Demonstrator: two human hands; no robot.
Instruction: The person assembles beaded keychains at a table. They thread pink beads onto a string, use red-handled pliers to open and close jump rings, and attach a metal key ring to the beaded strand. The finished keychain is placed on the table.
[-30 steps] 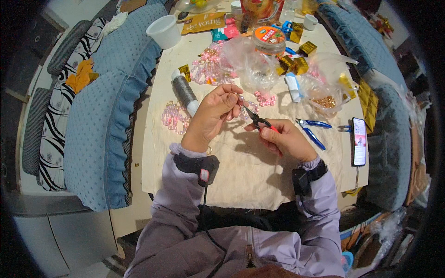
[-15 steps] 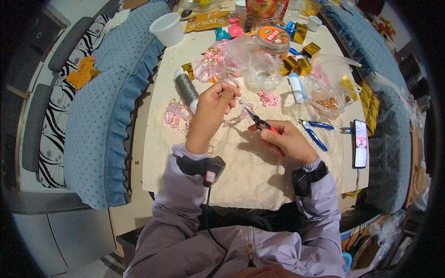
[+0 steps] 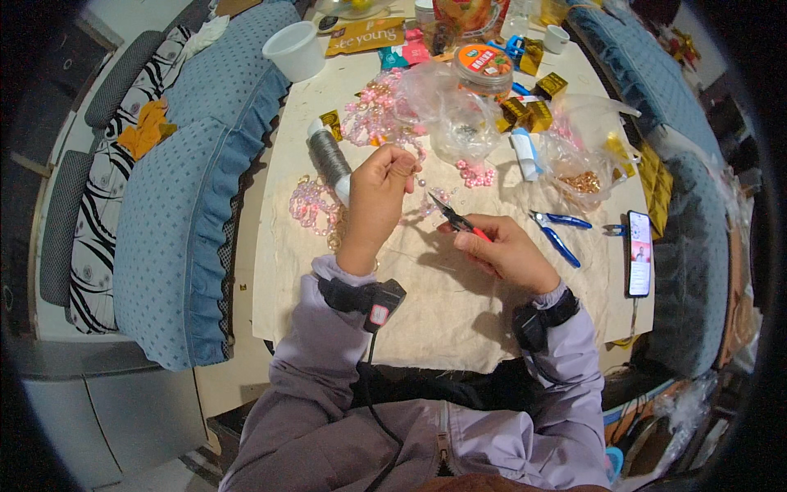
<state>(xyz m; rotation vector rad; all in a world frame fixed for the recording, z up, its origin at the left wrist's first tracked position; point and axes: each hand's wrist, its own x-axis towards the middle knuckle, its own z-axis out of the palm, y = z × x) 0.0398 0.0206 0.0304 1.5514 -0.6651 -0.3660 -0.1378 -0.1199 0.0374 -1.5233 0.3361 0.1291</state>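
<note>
Person seated at the near edge of a table [image 3: 311, 271] covered with a pale cloth. Left hand [image 3: 379, 190] raised above the cloth near the table's middle, fingers pinched shut on something small at the fingertips; what it is cannot be made out, though a thin strand with small pale beads [image 3: 426, 187] seems to trail from it toward the right. Right hand [image 3: 508, 252] rests lower, closer to the near edge, clenched round the red handles of small pliers [image 3: 456, 219], whose dark tips point up-left toward the left hand's fingertips and end just short of them. Just behind the left hand, a spool of grey wire [image 3: 329, 156] lies on its side toward the left edge; a cluster of pink beads [image 3: 310, 203] sits beside it. Blue-handled pliers [image 3: 557, 231] lie on the cloth to the right of the right hand, and a phone [image 3: 639, 252] lies at the right edge. Clear plastic bags [image 3: 459, 123] of beads crowd the far half; a white cup [image 3: 293, 51] stands at the far left corner.
</note>
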